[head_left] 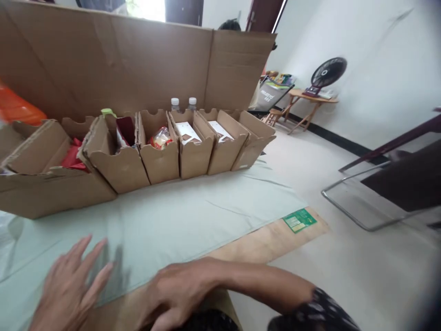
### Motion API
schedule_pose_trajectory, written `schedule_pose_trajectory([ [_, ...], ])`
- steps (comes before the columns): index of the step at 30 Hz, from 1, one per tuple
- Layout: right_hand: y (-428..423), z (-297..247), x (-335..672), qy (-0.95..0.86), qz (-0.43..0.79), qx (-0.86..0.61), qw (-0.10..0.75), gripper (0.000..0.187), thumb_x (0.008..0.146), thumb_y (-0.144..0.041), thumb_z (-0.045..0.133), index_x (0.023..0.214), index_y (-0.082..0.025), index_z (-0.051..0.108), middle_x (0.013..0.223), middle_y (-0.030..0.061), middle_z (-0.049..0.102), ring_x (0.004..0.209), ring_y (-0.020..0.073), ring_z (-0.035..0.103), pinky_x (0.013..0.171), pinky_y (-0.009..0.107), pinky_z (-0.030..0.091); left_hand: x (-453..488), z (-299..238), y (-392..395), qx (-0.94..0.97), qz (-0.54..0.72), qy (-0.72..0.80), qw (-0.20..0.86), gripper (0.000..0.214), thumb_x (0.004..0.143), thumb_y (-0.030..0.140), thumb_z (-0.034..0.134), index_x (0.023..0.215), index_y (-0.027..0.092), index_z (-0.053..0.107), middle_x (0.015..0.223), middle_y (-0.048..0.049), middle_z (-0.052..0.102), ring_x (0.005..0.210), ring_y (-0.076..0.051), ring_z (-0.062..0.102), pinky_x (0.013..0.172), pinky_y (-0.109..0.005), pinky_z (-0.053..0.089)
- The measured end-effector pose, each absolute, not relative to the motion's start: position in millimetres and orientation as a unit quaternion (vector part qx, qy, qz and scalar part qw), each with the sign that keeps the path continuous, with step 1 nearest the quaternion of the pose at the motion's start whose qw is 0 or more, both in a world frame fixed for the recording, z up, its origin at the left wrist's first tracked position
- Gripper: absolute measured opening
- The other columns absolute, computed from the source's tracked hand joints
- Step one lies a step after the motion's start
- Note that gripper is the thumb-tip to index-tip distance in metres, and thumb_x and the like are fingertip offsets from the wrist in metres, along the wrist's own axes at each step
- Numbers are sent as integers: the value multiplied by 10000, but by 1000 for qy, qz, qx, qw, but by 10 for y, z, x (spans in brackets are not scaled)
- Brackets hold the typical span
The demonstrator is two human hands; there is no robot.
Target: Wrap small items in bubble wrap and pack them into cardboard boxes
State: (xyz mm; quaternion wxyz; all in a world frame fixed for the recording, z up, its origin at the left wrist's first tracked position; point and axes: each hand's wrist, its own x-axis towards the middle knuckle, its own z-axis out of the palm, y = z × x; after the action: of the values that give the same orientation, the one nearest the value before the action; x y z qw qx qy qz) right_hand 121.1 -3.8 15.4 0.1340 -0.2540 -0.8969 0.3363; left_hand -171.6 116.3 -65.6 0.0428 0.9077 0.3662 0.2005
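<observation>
My left hand [72, 280] hovers or rests over the pale green cloth [165, 220] at lower left, fingers spread and holding nothing I can see. My right hand [179, 287] is bent over the near edge of the wooden board [248, 243], with its thumb apart. Its fingertips are blurred and partly hidden, so I cannot see whether they grip anything. Beyond both hands stands a row of cardboard bins [160, 163]. They hold a red packet [74, 154], a dark red item [126, 131], a clear-wrapped food packet [161, 138] and white boxes [188, 132].
Behind the bins rises a tall cardboard panel [148, 64], with two white-capped bottles [175, 105] before it. A green label [299, 220] lies on the board's right end. Across the floor are a metal-framed chair [365, 225] and a fan [327, 73] on a small table.
</observation>
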Motion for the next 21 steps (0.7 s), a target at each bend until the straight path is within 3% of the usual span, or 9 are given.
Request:
schedule_pose_trajectory([
  [2,-306,345,1828,-824,313,-410,232,153,984,-308,688,1121,-274,748,1154,-36,806,1094,120,741,975,241,554,-1065,-484,1087,914,220,341,24,710,962,495,471,1645,336,359,1686,-160,405,1468,-468,492,1149,-689,423],
  [5,-364,755,2915,-694,47,-634,338,234,968,-219,666,1183,-248,753,1256,42,779,1195,204,714,1068,427,549,-359,-419,994,939,158,305,4,589,1012,493,407,1504,222,585,1632,-198,479,1507,-426,456,1174,-655,409],
  [7,-237,1044,3621,-597,-131,-732,299,330,936,-189,683,1261,-180,736,1346,107,736,1289,265,661,1116,508,489,-165,-487,951,948,114,297,-14,575,1021,491,395,1484,225,609,1612,-184,510,1507,-413,460,1178,-657,394],
  [9,-70,1276,4184,-529,-208,-807,162,376,1008,-338,557,1222,-96,750,1502,163,622,1398,346,554,1049,552,430,-137,-576,924,951,95,293,-33,581,1029,493,389,1512,232,581,1621,-171,501,1515,-401,451,1188,-649,377],
  [11,62,1420,4528,-513,-191,-831,103,576,1049,-396,342,1010,-43,795,1386,158,695,1335,328,591,967,547,395,-179,-640,917,952,94,287,-50,590,1042,497,371,1537,234,554,1646,-161,469,1532,-388,428,1201,-635,358],
  [12,97,1460,4612,-514,-172,-837,76,563,1051,-373,356,925,-56,804,1261,151,756,1264,294,641,955,532,403,-201,-660,919,952,98,284,-55,593,1048,500,359,1541,231,549,1652,-160,459,1534,-386,423,1202,-632,352],
  [15,50,1508,4573,-526,-120,-842,2,209,944,-143,618,871,-136,813,855,119,801,973,239,725,952,472,462,-227,-684,929,951,112,280,-63,598,1063,505,332,1538,217,553,1652,-166,459,1528,-392,425,1197,-631,341],
  [18,-171,1549,4304,-523,-88,-845,-65,184,876,-60,624,867,-129,794,751,133,757,832,263,705,852,425,470,-213,-692,928,951,124,277,-55,600,1063,522,339,1529,217,564,1639,-168,479,1523,-400,428,1196,-627,330],
  [21,-349,1633,4010,-529,-38,-841,-107,168,891,-153,631,777,-152,754,724,123,720,739,255,678,696,354,422,-204,-694,919,950,129,280,-39,595,1057,531,360,1518,223,575,1634,-165,486,1524,-405,423,1202,-631,315],
])
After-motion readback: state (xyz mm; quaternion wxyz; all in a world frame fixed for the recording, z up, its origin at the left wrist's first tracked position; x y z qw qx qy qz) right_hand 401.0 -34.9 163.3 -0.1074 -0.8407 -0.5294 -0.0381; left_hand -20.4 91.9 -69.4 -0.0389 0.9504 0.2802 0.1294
